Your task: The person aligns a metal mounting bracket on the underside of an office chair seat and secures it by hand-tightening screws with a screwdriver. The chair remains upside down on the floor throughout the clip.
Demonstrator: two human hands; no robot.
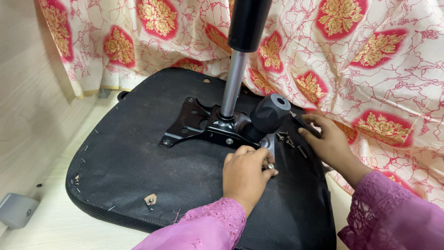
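Small bolt (270, 165): silver head, pinched at the fingertips of the L hand (243, 172), sitting at the lower-right corner of the black metal mechanism plate (203, 126), just below the round tension knob (270, 114); the bolt's shank is hidden, so cannot tell if it is seated in a hole.

L hand: knuckles up, fingers curled nearly closed around the bolt, thumb tucked at the right side; wrist straight, forearm in a purple lace-cuffed sleeve (208, 229) coming in from bottom centre.

R hand (326, 141): lies to the right of the knob, palm down, fingers loosely bent and partly open, tips resting on a dark flat piece (303, 124) beside the plate; grip on it cannot be told; forearm enters from bottom right, same purple sleeve.

Loose screws (289, 141): several, dark, lying on the seat between the two hands, just beside the knob.

Plate: fastened w/ silver bolts to the underside of the black fabric seat pad (129, 166), approx. centre of pad; gas-lift column (236, 69) stands upright from the plate, chrome lower section, black upper section.

Seat pad: lies underside-up on a pale wood floor (51, 222); cream cloth w/ red-and-gold floral print (370, 69) behind and to the right; grey block (16, 210) at the far-left edge.
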